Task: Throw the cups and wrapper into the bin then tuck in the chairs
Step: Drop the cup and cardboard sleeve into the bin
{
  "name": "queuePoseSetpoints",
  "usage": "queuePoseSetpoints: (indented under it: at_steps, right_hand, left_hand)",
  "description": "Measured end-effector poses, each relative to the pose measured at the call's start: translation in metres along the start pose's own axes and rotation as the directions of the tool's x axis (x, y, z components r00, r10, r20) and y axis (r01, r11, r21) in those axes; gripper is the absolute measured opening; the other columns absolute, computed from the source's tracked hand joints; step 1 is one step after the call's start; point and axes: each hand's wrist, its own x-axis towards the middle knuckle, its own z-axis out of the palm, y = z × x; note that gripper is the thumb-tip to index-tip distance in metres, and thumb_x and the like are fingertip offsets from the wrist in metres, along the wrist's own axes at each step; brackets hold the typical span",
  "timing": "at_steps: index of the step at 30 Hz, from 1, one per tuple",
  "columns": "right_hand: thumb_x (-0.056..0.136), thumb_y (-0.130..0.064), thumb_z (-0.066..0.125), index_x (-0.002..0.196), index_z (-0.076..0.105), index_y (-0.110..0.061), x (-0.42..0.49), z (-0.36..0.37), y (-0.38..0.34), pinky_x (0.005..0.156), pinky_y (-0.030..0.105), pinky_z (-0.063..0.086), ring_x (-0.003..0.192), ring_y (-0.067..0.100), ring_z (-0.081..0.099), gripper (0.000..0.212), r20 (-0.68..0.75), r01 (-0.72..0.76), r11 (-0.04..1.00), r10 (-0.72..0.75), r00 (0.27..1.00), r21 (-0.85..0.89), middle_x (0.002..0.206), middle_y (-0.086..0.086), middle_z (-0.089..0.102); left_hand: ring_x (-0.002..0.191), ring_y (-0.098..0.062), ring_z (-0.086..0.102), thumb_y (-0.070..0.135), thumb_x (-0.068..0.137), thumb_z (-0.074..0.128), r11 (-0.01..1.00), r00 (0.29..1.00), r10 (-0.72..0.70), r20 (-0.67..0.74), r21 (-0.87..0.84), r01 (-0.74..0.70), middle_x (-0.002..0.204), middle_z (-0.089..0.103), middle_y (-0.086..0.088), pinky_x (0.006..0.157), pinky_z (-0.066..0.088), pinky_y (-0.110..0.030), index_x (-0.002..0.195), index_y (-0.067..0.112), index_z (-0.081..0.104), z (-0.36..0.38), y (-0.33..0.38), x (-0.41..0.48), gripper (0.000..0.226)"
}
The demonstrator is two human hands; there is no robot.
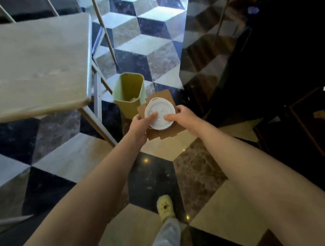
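Both hands, left (139,127) and right (184,118), closed their grip on a white-lidded paper cup (159,113) atop flattened brown cardboard wrapper (168,134), beside the pale-green plastic bin (129,90); loose cardboard could slip and miss its narrow mouth.

Looks like café or home dining area: polished marble floor (153,38) in cube pattern, pale wooden worktop (36,63) upper left on thin metal legs, small green bin (129,90) at centre.
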Motion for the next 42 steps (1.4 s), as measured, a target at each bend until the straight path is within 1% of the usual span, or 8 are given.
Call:
queuePoseSetpoints:
  at_steps: [3, 10, 23, 26, 29, 33, 39, 42]
  right_hand:
    - [0.084, -0.025, 0.07, 0.129, 0.047, -0.012, 0.037, -0.009, -0.035, 0.058, 0.023, 0.049, 0.079, 0.011, 0.057, 0.052, -0.004, 0.0, 1.0, 0.0, 1.0, -0.015, 0.111, 0.003, 0.059]
    - [0.083, -0.021, 0.07, 0.127, 0.05, -0.011, 0.117, -0.01, -0.083, 0.074, 0.034, 0.055, 0.082, 0.014, 0.059, 0.049, 0.031, -0.027, 0.997, 0.025, 0.999, 0.067, 0.115, 0.008, 0.062]
    - [0.083, -0.019, 0.07, 0.124, 0.052, -0.011, 0.309, 0.004, -0.1, 0.066, 0.03, 0.054, 0.091, 0.02, 0.059, 0.046, 0.11, -0.143, 0.989, 0.145, 0.983, -0.023, 0.111, 0.008, 0.061]
    - [0.083, -0.019, 0.071, 0.125, 0.051, -0.009, 0.344, 0.015, -0.088, 0.065, 0.034, 0.056, 0.095, 0.024, 0.061, 0.048, 0.083, -0.207, 0.976, 0.212, 0.974, -0.065, 0.111, 0.009, 0.06]
    - [0.084, -0.021, 0.069, 0.126, 0.047, -0.012, 0.37, 0.026, -0.082, 0.057, 0.025, 0.049, 0.096, 0.023, 0.06, 0.048, 0.083, -0.257, 0.96, 0.267, 0.96, -0.109, 0.111, 0.007, 0.058]
    - [0.084, -0.021, 0.069, 0.125, 0.046, -0.011, 0.389, 0.033, -0.08, 0.068, 0.034, 0.056, 0.099, 0.025, 0.06, 0.047, 0.01, -0.301, 0.952, 0.302, 0.953, -0.063, 0.112, 0.008, 0.058]
    - [0.085, -0.02, 0.068, 0.127, 0.046, -0.011, 0.475, 0.096, -0.106, 0.09, 0.041, 0.052, 0.104, 0.027, 0.059, 0.049, 0.018, -0.3, 0.945, 0.305, 0.952, -0.134, 0.117, 0.011, 0.059]
    - [0.085, -0.018, 0.067, 0.128, 0.045, -0.01, 0.506, 0.109, -0.105, 0.089, 0.039, 0.053, 0.103, 0.027, 0.059, 0.049, 0.015, -0.302, 0.936, 0.309, 0.951, -0.179, 0.116, 0.013, 0.058]
  left_hand:
    - [0.11, -0.034, 0.063, 0.023, 0.075, 0.08, 0.999, 1.0, 0.008, 0.014, -0.036, -0.007, 0.125, 0.063, -0.012, 0.086, 0.056, -0.053, 0.131, 0.013, 0.048, 0.011, 0.043, 0.027, 0.065]
    - [0.08, -0.02, 0.061, 0.016, 0.084, 0.07, 0.998, 0.999, -0.026, -0.043, -0.059, 0.024, 0.123, 0.06, -0.012, 0.036, 0.051, -0.025, 0.135, 0.01, 0.043, 0.026, 0.11, 0.08, 0.058]
    - [0.117, -0.029, 0.057, 0.031, 0.084, 0.071, 0.994, 0.964, -0.031, -0.265, 0.091, 0.057, 0.138, 0.053, -0.012, 0.077, 0.053, -0.032, 0.143, 0.01, 0.036, 0.027, 0.135, 0.256, 0.072]
    - [0.137, -0.029, 0.039, 0.04, 0.091, 0.058, 0.949, 0.952, -0.043, -0.304, 0.284, 0.134, 0.154, 0.032, -0.009, 0.103, 0.043, -0.039, 0.152, 0.015, 0.018, 0.019, 0.131, 0.282, 0.077]
    - [0.146, -0.029, 0.022, 0.043, 0.096, 0.046, 0.78, 0.943, 0.096, -0.318, 0.613, 0.127, 0.16, 0.016, -0.01, 0.115, 0.027, -0.042, 0.153, 0.018, 0.011, 0.004, 0.144, 0.303, 0.072]
    - [0.149, -0.026, 0.01, 0.041, 0.098, 0.039, 0.313, 0.896, 0.439, -0.074, 0.947, -0.075, 0.162, 0.012, -0.008, 0.12, 0.012, -0.04, 0.153, 0.015, 0.01, -0.019, 0.203, 0.32, 0.068]
    - [0.15, -0.023, -0.009, 0.046, 0.099, 0.031, -0.137, 0.784, 0.614, -0.096, 0.964, 0.226, 0.163, -0.009, -0.008, 0.118, -0.004, -0.053, 0.153, 0.014, -0.006, -0.084, 0.298, 0.39, 0.073]
    - [0.15, -0.027, -0.011, 0.048, 0.099, 0.03, -0.164, 0.785, 0.606, -0.131, 0.945, 0.284, 0.162, -0.015, -0.009, 0.119, -0.002, -0.056, 0.151, 0.011, -0.013, -0.095, 0.314, 0.408, 0.077]
